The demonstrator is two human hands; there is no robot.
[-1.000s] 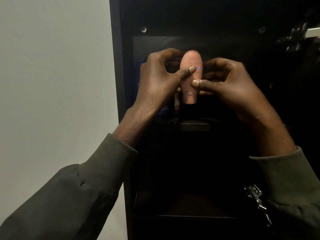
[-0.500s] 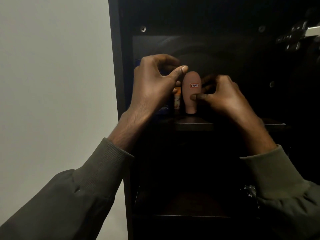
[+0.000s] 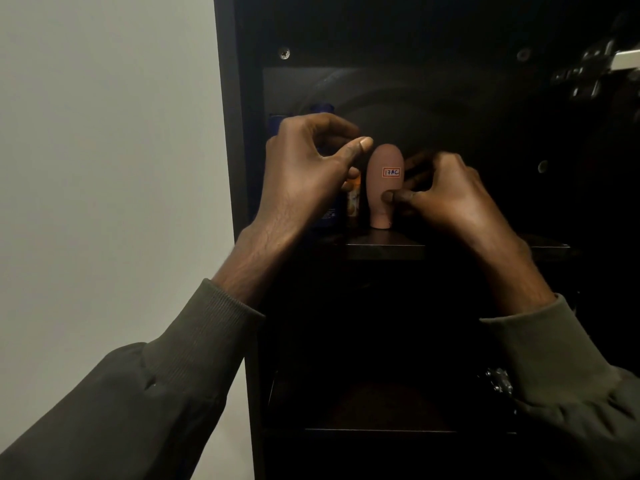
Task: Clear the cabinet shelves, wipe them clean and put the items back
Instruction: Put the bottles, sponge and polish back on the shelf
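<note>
A pink tube (image 3: 379, 209) with a small "17AC" label stands cap-down on the dark cabinet shelf (image 3: 384, 249). My right hand (image 3: 446, 192) pinches its lower half, thumb on the front and fingers behind. My left hand (image 3: 308, 171) hovers just left of the tube with loosely curled fingers; its thumb tip is close to the tube's top and seems apart from it. Behind the left hand stand a blue bottle (image 3: 322, 109) and a small orange bottle (image 3: 353, 202), both mostly hidden.
The cabinet interior is black and dim. Its left side panel (image 3: 228, 133) borders a white wall (image 3: 104, 168). A lower shelf (image 3: 381, 431) lies below. A metal door hinge (image 3: 588, 74) sits at the upper right.
The pink tube came down from mid-air onto the shelf. My left hand let go of it and drew slightly left, while my right hand kept its pinch and lowered with it.
</note>
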